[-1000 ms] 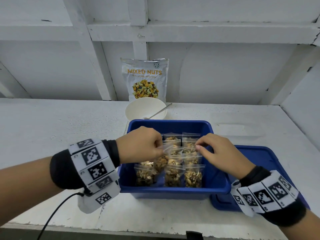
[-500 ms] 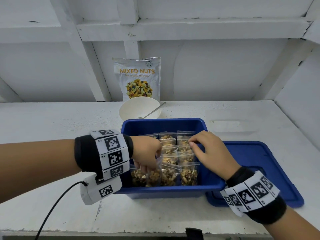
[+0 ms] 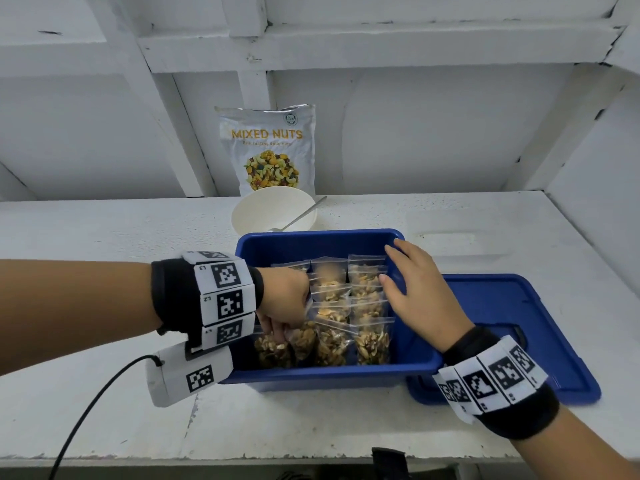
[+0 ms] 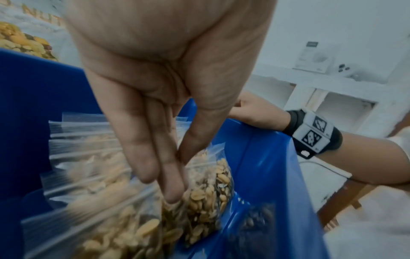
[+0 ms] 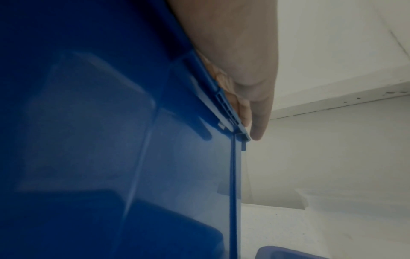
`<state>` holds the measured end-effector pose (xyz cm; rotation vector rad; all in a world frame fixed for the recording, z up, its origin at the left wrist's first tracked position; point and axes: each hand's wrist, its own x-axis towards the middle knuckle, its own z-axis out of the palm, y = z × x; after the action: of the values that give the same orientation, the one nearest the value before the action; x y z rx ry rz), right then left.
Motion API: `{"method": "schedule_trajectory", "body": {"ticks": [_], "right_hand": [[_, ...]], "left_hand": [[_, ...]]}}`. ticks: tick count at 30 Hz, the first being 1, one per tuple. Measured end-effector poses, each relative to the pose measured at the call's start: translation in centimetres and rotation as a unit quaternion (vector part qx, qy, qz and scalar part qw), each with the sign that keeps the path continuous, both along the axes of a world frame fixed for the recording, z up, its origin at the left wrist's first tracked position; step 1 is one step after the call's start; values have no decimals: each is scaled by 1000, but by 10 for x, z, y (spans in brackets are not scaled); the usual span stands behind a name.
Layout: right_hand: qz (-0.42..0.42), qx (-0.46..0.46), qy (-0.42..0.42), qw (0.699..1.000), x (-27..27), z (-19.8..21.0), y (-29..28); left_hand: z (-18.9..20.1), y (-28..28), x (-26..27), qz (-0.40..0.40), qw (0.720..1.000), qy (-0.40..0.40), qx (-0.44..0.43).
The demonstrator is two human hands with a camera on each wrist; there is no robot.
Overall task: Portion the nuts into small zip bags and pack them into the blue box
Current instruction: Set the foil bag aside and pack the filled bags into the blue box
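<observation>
Since a moment ago our right hand (image 3: 417, 292) has left the bags and rests flat on the blue plastic box (image 3: 415, 355) rim, while our left hand (image 3: 287, 303) pinches a clear zip bag of nuts (image 4: 206, 198) inside, best tucked upright gently.

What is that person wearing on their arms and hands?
The hands are bare: left hand, right hand. Each wrist has a black band wrapped in white panels printed with black square code markers. A white marked box hangs under the left wrist, with a black cable trailing from it.
</observation>
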<state>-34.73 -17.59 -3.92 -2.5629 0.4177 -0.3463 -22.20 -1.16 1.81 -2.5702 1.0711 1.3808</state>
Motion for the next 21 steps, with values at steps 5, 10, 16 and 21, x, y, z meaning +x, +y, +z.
{"method": "schedule_trajectory", "body": {"ticks": [5, 10, 16, 21], "right_hand": [[-7, 24, -10, 1000, -1, -1, 1], [-14, 95, -76, 993, -6, 2, 0], [-144, 166, -26, 975, -25, -9, -46], [-85, 56, 202, 974, -27, -44, -68]], "left_hand": [[-5, -1, -9, -45, 998, 10, 37], [-6, -7, -13, -76, 996, -4, 57], [-10, -5, -10, -95, 992, -33, 71], [-9, -8, -7, -92, 993, -57, 54]]}}
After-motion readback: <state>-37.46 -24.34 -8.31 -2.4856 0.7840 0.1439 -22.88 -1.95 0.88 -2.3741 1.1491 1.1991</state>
